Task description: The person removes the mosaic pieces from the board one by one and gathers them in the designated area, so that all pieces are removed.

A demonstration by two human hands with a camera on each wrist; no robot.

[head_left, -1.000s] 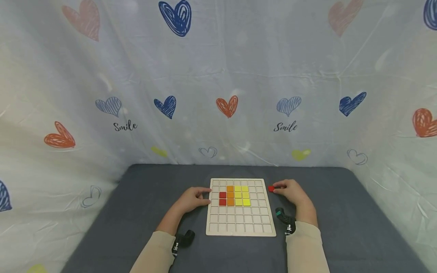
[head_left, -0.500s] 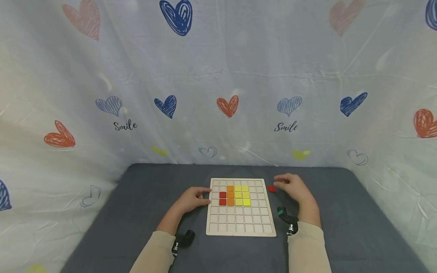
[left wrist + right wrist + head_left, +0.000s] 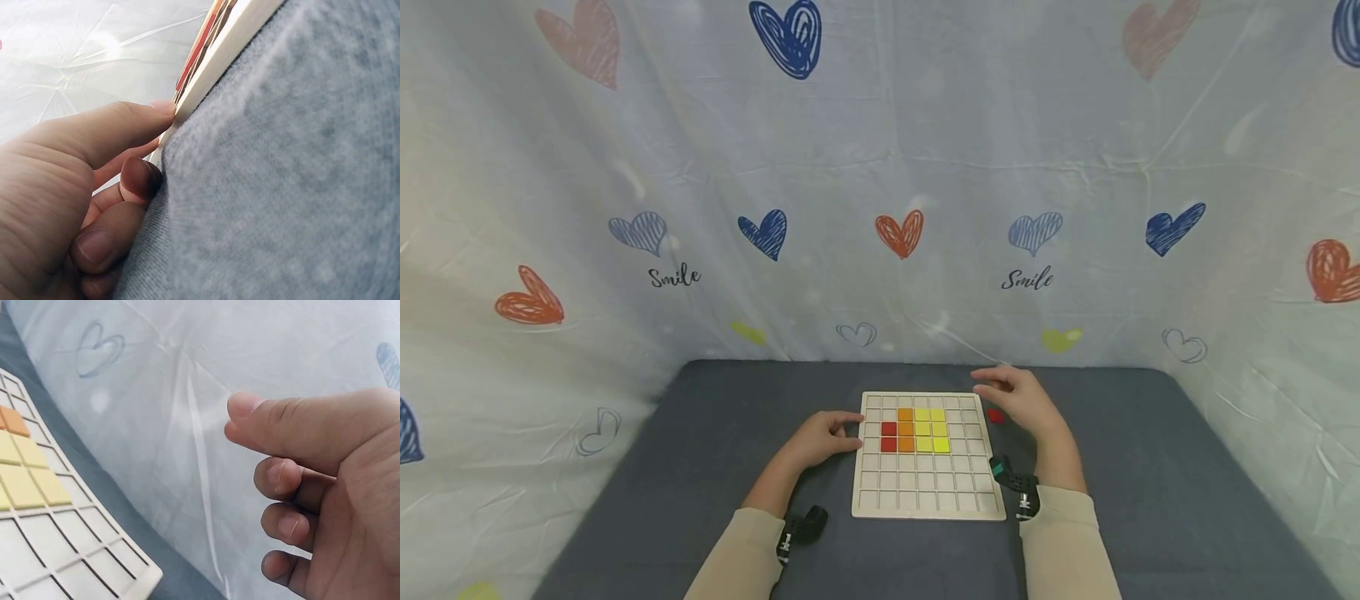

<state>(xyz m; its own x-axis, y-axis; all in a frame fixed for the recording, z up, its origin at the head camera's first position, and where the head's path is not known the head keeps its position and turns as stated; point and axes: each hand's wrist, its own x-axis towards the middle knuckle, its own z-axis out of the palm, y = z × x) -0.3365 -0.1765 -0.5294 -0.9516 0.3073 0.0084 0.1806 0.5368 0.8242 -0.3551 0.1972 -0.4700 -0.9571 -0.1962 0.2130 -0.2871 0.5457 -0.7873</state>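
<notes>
A pale wooden board with a grid of square cells point(image 3: 928, 506) lies on the table. Two red tiles point(image 3: 889, 437) sit in it, beside a column of orange tiles point(image 3: 906, 429) and a block of yellow tiles point(image 3: 932, 430). My left hand point(image 3: 818, 439) touches the board's left edge with thumb and forefinger apart; the left wrist view shows the thumb against the pale rim point(image 3: 206, 81). Raised above the table near the far right corner is my right hand point(image 3: 1024, 403). No object shows between its loosely bent fingers. A loose red tile point(image 3: 996, 416) lies right of the board, below that hand.
The dark grey table point(image 3: 730, 417) backs onto a pale curtain point(image 3: 820, 292) printed with hearts. Black wrist cameras point(image 3: 1017, 477) stick out from both forearms, the right one close to the board's right edge.
My right hand let go of the red tile, drew back to the right, then moved up and left over the far corner. The tile stayed on the table; my left hand kept still.
</notes>
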